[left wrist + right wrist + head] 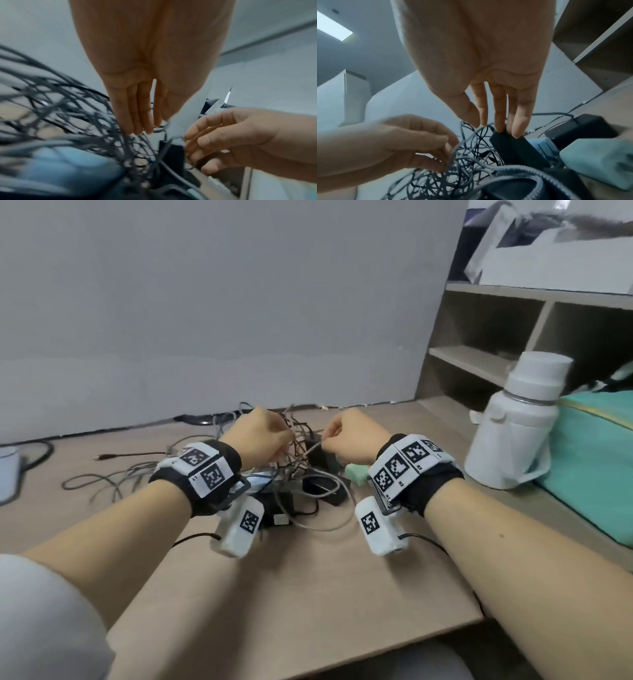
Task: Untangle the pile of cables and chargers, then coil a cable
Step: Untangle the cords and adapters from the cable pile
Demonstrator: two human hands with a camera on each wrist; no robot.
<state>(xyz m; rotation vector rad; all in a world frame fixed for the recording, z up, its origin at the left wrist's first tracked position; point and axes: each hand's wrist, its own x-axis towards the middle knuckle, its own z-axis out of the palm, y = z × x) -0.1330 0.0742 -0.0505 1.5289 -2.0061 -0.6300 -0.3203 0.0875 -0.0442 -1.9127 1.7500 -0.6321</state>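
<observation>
A tangle of thin grey and black cables (294,453) lies mid-table over black power adapters (322,486) and a mint-green charger (356,474). My left hand (282,440) is at the tangle's left side, with fingers curled round several thin strands (453,150). My right hand (329,440) pinches a pale grey cable (317,446) between thumb and forefinger, just right of the left hand. In the right wrist view its other fingertips (516,133) touch a black adapter (513,148). In the left wrist view the left hand's fingers (145,128) point down into the blurred tangle (77,121).
A white flask (520,419) stands at the right beside a teal bag (596,467), with open shelves (496,337) behind. A loose dark cable (130,455) trails left toward a white cup (8,470). A grey wall closes the back; the table edge (308,659) is near me.
</observation>
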